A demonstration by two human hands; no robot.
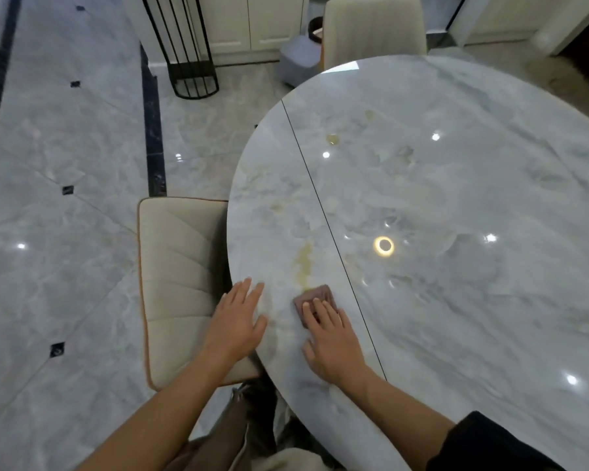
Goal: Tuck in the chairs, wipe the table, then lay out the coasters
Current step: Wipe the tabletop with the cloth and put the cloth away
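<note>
A round marble table [456, 198] fills the right half of the view. My right hand [332, 338] presses flat on a small brown cloth [315, 297] near the table's left edge. A yellowish smear [303, 263] runs up the table just beyond the cloth, and smaller yellowish spots [332, 139] lie farther in. My left hand [237, 317] rests flat on the table's rim, fingers straight. A cream chair [181, 283] stands to the left, its seat partly under the table. A second cream chair [373, 28] stands at the far side. No coasters are in view.
A black metal stand [193, 62] sits on the glossy marble floor at the back left. A pale grey bin [298, 61] stands beside the far chair, with white cabinets [249, 25] behind. A dark seam [323, 205] crosses the tabletop.
</note>
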